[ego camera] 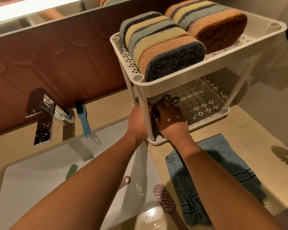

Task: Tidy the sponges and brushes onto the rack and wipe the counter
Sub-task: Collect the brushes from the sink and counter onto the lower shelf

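A white two-tier rack (186, 83) stands on the beige counter (249, 130). Its top tier holds two rows of striped sponges (163, 47), packed on edge. My right hand (171, 120) reaches into the lower tier (204, 105) and grips a dark scrubber (155, 116) with a grey-blue patterned part (170, 98) beyond the fingers. My left hand (138, 121) is pressed against the rack's front left leg, next to the same scrubber, its fingers hidden behind the post. A blue brush (84, 120) lies behind the sink. A pink brush (163, 201) rests at the sink's right edge.
The white sink (32, 176) holds a green handle (71, 170) and a pink handle (125, 180), both partly under my left arm. A wet chrome faucet (42, 117) stands behind it. A blue towel (223, 171) lies on the counter in front of the rack.
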The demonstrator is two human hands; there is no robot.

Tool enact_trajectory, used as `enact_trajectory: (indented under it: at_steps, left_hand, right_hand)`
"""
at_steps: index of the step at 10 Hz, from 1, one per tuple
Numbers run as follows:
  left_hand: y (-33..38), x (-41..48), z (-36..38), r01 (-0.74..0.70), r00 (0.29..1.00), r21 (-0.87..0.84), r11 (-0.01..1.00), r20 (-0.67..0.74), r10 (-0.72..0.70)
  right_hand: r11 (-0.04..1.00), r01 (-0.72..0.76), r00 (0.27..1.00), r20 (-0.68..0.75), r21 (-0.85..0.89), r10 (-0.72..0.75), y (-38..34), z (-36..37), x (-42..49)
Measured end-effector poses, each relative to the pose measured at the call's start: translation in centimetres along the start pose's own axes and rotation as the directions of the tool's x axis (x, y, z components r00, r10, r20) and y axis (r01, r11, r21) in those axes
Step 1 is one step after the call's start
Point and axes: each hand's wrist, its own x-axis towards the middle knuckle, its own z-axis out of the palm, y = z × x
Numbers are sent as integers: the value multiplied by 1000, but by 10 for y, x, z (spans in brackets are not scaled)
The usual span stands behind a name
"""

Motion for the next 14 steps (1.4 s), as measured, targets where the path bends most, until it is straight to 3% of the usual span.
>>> enact_trajectory:
  at_steps: [1,3,4,5,7,9,12,14]
  left_hand:
    - [1,1,0,16,1000,-25,1000,-22,-16]
    - [-25,13,21,272,962,-114,956,6,-273]
    - [-27,16,20,284,958,-101,954,-7,-286]
    - [-11,12,14,98,995,-52,994,-13,-99]
    - [3,2,5,42,999,-80,996,1,-43]
    - [5,1,4,142,990,-98,985,3,-142]
    - [19,-4,-9,257,966,-148,955,26,-256]
    - [12,-3,-4,351,936,-246,904,76,-343]
  right_hand:
    - [1000,-19,1000,13,6,18,0,0,0]
    - [999,-27,999,17,-41,28,0,0,1]
    - [999,-22,1000,11,-37,23,0,0,1]
    - [998,-33,999,16,-46,33,1,-1,1]
    - [1000,-20,1000,6,9,19,2,4,4]
    - [1000,3,1000,17,21,-4,4,10,7]
    - [970,51,999,10,-237,-50,10,14,14]
    - [960,70,997,45,-270,-60,12,20,16]
